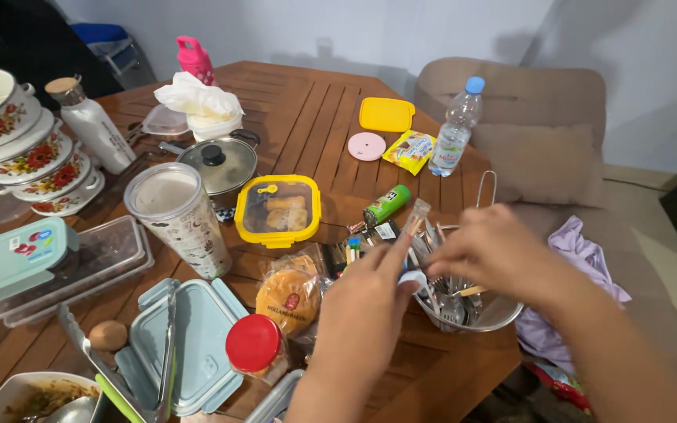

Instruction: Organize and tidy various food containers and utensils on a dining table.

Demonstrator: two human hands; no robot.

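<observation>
Hands: both were seen over a metal bowl (pixel 503 313) of cutlery at the right edge of the wooden table (pixel 307 117).
Left hand (pixel 366 309): index finger was stretched up and out, the other fingers were curled; a small white item (pixel 412 278) was pressed at its fingertips, kind could not be told.
Right hand (pixel 483 251): fingers were bent and drawn narrow, set down among the cutlery (pixel 448 301) in the bowl; whether a piece was actually gripped could not be told, motion blur.
Bowl: steel, with a wire handle (pixel 486 188) standing up behind it; placed near the table's right edge, just beside the green tube (pixel 386 204).
Cutlery: handles were seen leaning out toward the left hand, a clear-wrapped one (pixel 417 215) sticking up highest.
Near left hand: packed round bread (pixel 287 296) and a red-lidded jar (pixel 253 345) were seen just to its left.
Centre: yellow-rimmed food box (pixel 277 209), lidded pot (pixel 219 164), tall printed tumbler (pixel 179 215).
Left side: stacked floral enamel pots (pixel 17 141), white flask (pixel 94 125), teal-lidded boxes (pixel 11 258).
Far side: water bottle (pixel 454 129), yellow lid (pixel 386 114), pink bottle (pixel 195 59).
Off table: beige cushioned seat (pixel 542 117) with lilac cloth (pixel 581 258) was seen to the right.
</observation>
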